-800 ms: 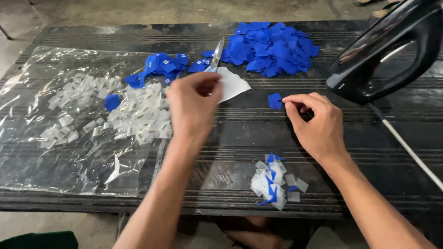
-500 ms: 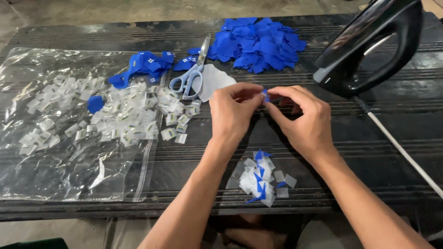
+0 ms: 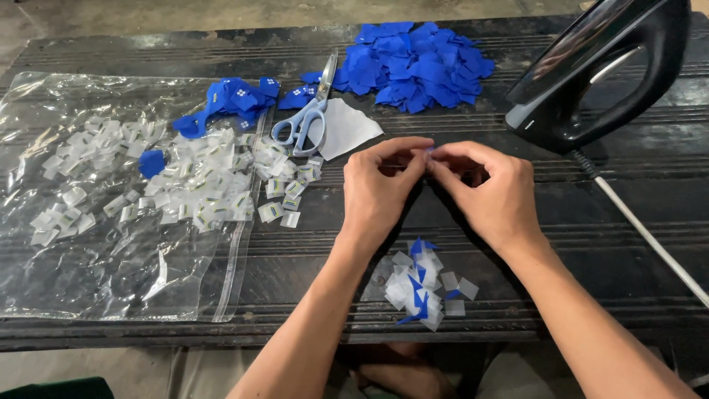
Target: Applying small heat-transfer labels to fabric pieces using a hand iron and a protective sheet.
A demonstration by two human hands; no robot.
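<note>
My left hand [image 3: 382, 188] and my right hand [image 3: 493, 192] meet fingertip to fingertip above the middle of the dark wooden table [image 3: 635, 258]. Together they pinch a small blue piece [image 3: 428, 150], mostly hidden by the fingers. Below my hands lies a little heap of white and blue scraps [image 3: 422, 285]. A large pile of blue fabric pieces [image 3: 421, 65] sits at the back. Light blue scissors [image 3: 306, 118] lie beside a white sheet [image 3: 346, 128].
A clear plastic bag [image 3: 96, 222] spreads over the left side, with several small white tags [image 3: 199, 185] on it. More blue pieces [image 3: 233, 100] lie behind them. A black iron [image 3: 602, 70] stands at the right, its cord [image 3: 642, 229] running toward the front edge.
My left hand has come from the white sheet over to my right hand. Both now close on the small blue piece.
</note>
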